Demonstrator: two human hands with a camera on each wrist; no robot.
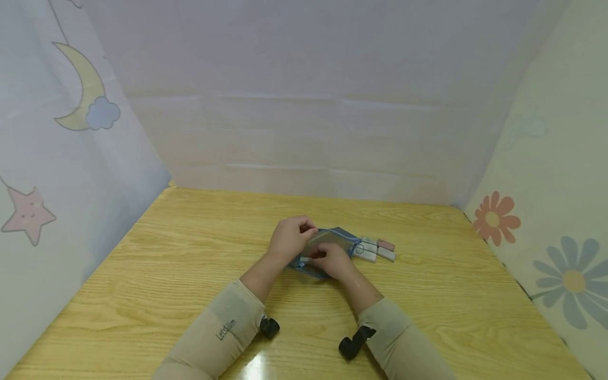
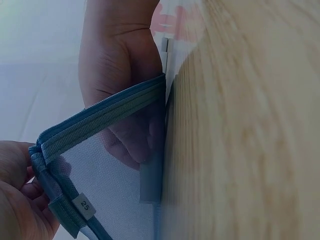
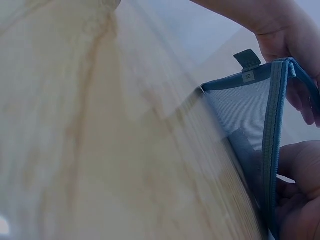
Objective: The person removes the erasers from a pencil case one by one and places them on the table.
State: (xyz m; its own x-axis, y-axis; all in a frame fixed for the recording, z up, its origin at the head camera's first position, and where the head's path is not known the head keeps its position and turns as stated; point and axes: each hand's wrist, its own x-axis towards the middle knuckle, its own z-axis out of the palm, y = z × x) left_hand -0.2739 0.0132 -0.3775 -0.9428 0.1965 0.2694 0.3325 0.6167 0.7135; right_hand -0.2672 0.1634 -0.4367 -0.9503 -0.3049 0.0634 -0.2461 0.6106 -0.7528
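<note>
A blue mesh zipper pouch (image 1: pixel 338 238) lies on the table with its mouth spread apart. My left hand (image 1: pixel 291 240) pinches the pouch's far rim near its left end; the left wrist view shows those fingers at the zipper-edged corner, beside a small tag (image 2: pixel 84 206) marked 25. Inside the mouth is my right hand (image 1: pixel 332 259), fingers bent downward. Through the mesh, its fingertips hold the end of a small flat rectangular block (image 2: pixel 151 182), close to the tabletop. The pouch wall partly veils the block and fingertips.
Just right of the pouch, several small whitish blocks (image 1: pixel 366 254) lie together, along with a reddish-pink one (image 1: pixel 386 245). The wooden table (image 1: pixel 199 232) meets patterned sheets at its back and sides. Black wrist mounts (image 1: pixel 351 345) hang below both forearms.
</note>
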